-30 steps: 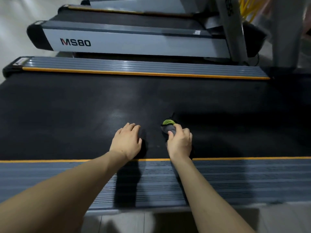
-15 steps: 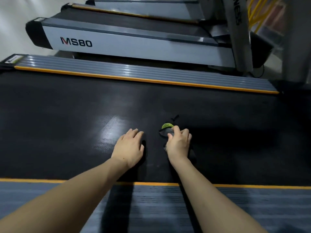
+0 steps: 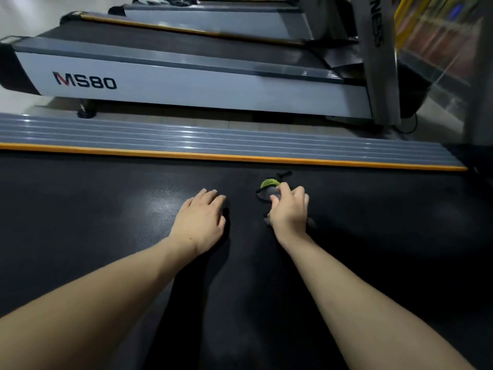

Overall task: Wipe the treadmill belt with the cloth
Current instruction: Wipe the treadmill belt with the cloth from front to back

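Observation:
The black treadmill belt (image 3: pixel 93 222) fills the middle and bottom of the head view. My right hand (image 3: pixel 289 212) grips a dark grey cloth (image 3: pixel 266 193) with a green patch and presses it onto the belt near the far side rail. Most of the cloth is hidden under that hand. My left hand (image 3: pixel 201 220) rests flat on the belt beside it, fingers straight, holding nothing.
A grey ribbed side rail with an orange stripe (image 3: pixel 213 141) borders the belt's far edge. Beyond it stands another treadmill marked MS80 (image 3: pixel 186 81), with its upright post (image 3: pixel 376 62) at the right. More treadmills stand further back.
Both hands have slid across the belt towards the far rail, the right one taking the cloth along. The near rail has dropped out of view.

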Motion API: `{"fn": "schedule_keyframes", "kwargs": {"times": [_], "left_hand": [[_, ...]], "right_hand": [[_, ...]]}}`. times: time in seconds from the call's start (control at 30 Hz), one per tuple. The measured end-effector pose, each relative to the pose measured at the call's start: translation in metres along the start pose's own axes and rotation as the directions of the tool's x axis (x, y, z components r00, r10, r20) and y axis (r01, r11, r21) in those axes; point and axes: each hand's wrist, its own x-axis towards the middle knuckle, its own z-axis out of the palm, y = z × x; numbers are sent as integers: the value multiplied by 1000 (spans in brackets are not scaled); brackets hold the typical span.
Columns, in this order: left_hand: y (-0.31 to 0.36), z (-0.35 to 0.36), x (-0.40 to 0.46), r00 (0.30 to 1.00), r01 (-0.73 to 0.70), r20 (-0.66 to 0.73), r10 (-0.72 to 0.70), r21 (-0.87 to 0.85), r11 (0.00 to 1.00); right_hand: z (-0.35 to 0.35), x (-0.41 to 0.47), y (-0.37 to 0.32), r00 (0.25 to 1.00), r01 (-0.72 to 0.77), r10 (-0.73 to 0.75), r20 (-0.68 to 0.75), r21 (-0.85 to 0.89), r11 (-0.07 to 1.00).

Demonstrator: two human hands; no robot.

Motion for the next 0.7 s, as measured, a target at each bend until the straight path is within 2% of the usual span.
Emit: {"fn": "schedule_keyframes", "kwargs": {"times": [0.2, 0.37, 0.4, 0.47, 0.57, 0.63, 0.7], "left_hand": [[-34, -5, 16, 997, 47, -56, -46, 11, 999], [-61, -13, 1, 993, 111, -34, -110, 12, 994], [-67, -15, -3, 993, 113, -33, -112, 16, 994], [-80, -17, -7, 994, 107, -36, -106, 41, 993], [-100, -18, -7, 990, 139, -36, -137, 61, 988], [-108, -15, -6, 990, 139, -30, -137, 79, 987], [-111, -13, -4, 992, 119, -40, -116, 106, 987]], "right_hand": [[20, 56, -1, 1000, 4, -2, 31, -59, 998], [28, 48, -40, 986, -166, 165, -23, -49, 985], [35, 39, -63, 993, -120, 120, -2, -14, 993], [57, 18, -116, 993, 82, -87, 83, 62, 995], [75, 3, -154, 915, 320, -330, 234, 82, 944], [66, 18, -130, 913, 342, -342, 224, 37, 939], [51, 38, -85, 953, 269, -258, 159, -55, 961]]}}
